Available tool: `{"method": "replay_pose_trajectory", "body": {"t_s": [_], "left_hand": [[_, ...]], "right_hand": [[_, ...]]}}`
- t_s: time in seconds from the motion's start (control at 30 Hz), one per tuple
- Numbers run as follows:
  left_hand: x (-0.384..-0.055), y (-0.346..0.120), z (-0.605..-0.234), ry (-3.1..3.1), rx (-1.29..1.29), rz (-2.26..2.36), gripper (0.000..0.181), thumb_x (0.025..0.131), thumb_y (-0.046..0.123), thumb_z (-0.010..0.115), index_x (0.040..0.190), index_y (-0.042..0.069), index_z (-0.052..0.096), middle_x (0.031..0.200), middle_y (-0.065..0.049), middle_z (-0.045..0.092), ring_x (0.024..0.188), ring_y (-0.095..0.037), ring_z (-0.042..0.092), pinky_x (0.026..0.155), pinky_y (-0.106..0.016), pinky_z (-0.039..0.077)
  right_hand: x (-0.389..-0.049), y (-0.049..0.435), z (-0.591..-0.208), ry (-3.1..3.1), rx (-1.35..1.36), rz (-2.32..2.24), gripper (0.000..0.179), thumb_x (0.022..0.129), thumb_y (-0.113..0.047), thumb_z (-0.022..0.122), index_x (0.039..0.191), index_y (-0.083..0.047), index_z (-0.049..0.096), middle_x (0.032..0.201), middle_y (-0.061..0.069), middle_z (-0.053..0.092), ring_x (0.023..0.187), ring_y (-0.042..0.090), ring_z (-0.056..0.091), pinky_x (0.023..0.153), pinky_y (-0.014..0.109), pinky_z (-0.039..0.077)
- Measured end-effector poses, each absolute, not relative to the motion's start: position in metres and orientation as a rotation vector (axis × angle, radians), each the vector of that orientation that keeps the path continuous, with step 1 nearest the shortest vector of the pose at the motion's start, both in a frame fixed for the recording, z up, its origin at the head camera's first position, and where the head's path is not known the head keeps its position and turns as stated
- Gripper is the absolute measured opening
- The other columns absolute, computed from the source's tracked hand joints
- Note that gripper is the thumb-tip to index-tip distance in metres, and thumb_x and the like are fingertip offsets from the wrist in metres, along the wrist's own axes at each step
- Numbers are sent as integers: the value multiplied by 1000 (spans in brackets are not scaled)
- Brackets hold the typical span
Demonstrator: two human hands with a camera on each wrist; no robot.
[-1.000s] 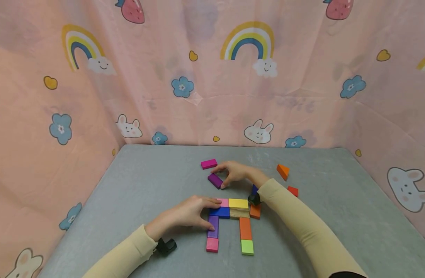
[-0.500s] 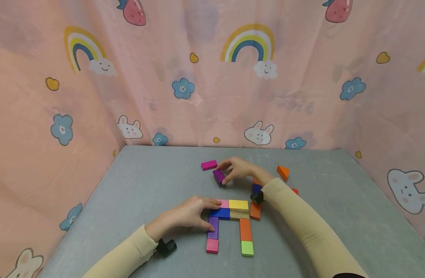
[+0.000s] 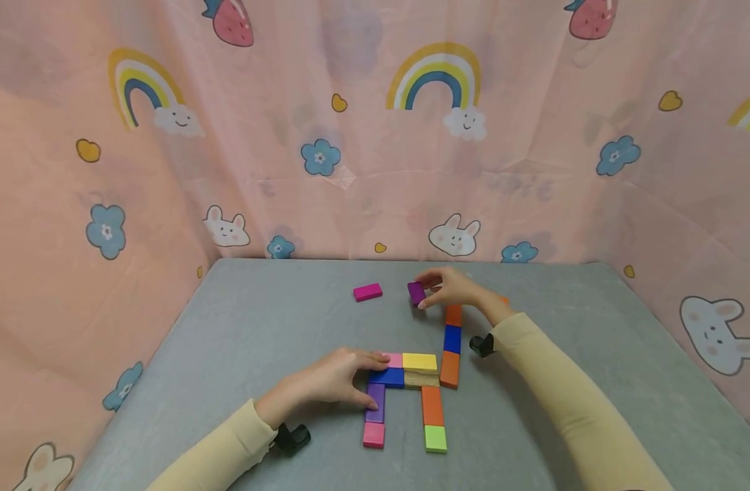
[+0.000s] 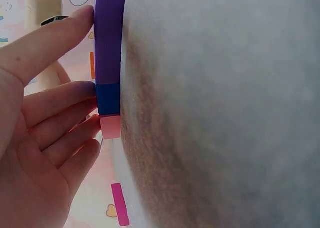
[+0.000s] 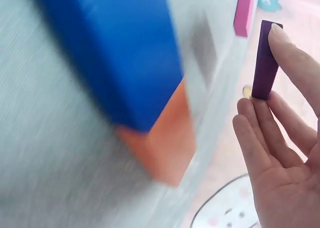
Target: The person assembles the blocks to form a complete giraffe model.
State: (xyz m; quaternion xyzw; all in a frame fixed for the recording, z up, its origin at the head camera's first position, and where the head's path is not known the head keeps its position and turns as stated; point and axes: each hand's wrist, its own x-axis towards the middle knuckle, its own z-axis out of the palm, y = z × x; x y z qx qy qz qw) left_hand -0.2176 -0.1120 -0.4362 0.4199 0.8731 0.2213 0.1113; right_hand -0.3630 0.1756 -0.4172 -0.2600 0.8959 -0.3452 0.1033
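My right hand pinches a dark purple block between thumb and fingertips above the far part of the table; in the right wrist view the same block is off the surface. My left hand rests against the near block figure. Its thumb touches a violet block, and its extended fingers lie at a blue block and a pink block. Beside these are a yellow block and a bare wood one. Below run two legs, one ending in pink, one in lime green.
A column of orange, blue and orange blocks rises from the figure's right side, near my right wrist. A magenta block lies alone at the back of the grey table. My right forearm covers the blocks behind it.
My right hand has picked up the dark purple block and carried it rightward and slightly away, towards the column's far end. My left hand stays in place on the figure.
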Motion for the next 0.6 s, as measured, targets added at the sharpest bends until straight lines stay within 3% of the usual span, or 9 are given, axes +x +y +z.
{"method": "replay_pose_trajectory", "body": {"t_s": [0.6], "left_hand": [[-216,-111,-437,2566,1219,658,65,78,42,76,134,16,55,141,4,51,131,-15,47,106,-36,41]], "right_hand": [[-363,222,-427,2707,-458,-1067,68,80,-23,77,135,3,47,133,23,53,120,38,52,100,48,45]]}}
